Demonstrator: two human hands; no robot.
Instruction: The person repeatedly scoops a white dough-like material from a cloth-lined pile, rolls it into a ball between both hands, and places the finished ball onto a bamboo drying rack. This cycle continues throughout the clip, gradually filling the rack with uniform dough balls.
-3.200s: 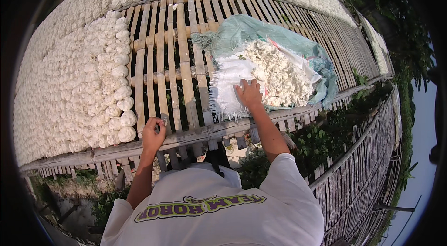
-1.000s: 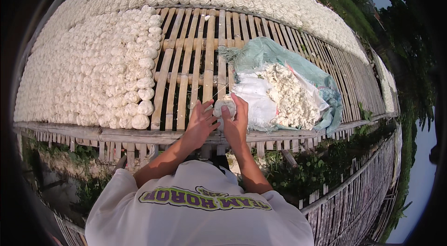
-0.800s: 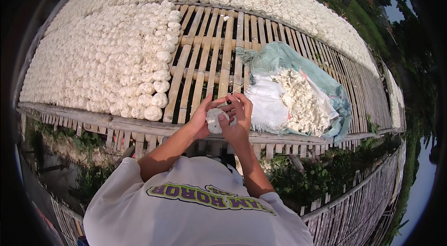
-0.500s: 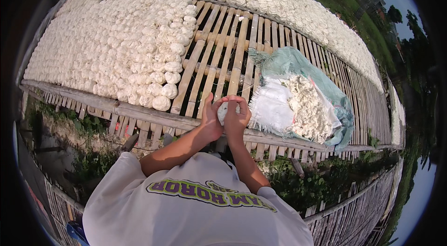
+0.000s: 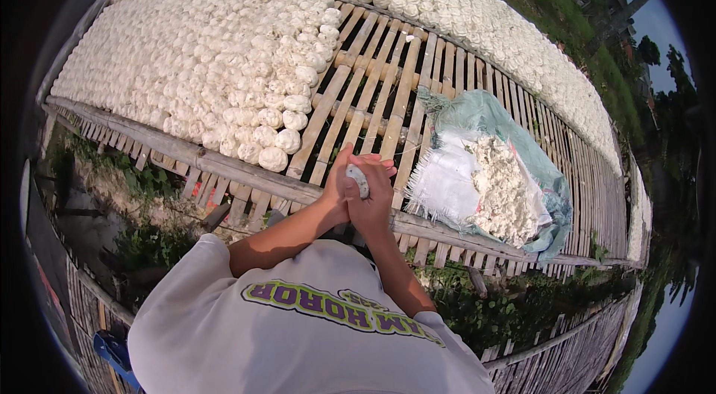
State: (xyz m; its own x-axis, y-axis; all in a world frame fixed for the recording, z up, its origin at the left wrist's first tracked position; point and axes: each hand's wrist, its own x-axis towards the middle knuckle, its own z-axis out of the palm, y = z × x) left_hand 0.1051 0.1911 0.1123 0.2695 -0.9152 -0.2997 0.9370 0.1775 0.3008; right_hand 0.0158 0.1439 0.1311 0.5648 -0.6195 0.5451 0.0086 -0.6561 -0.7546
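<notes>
The work in hand looks well advanced, though not finished. A broad field of rounded white balls point(image 5: 224, 69) lies packed close together over the left part of the bamboo rack point(image 5: 224, 163), reaching its near edge, and a long band of similar white pieces point(image 5: 485, 24) runs along the far side. Between them the slats point(image 5: 406, 84) lie bare in the middle and on toward the right, so a fair share of the surface appears yet to be covered. One white lump point(image 5: 359, 179) is between the person's palms, above the near edge of the rack and to the right of the nearest balls. The left hand point(image 5: 337, 183) cups it from the left and the right hand point(image 5: 373, 204) folds over it from the other side; the grip of both is closed around the lump, with only part of it showing, so I cannot tell how round it is. Judging by the pressing pose, this piece is being shaped and is not yet laid down. To the right, a heap of loose, crumbly white material point(image 5: 503, 189) rests on a white woven sheet point(image 5: 445, 177) with a green sack point(image 5: 477, 110) around its far side, seemingly enough for many more pieces.
</notes>
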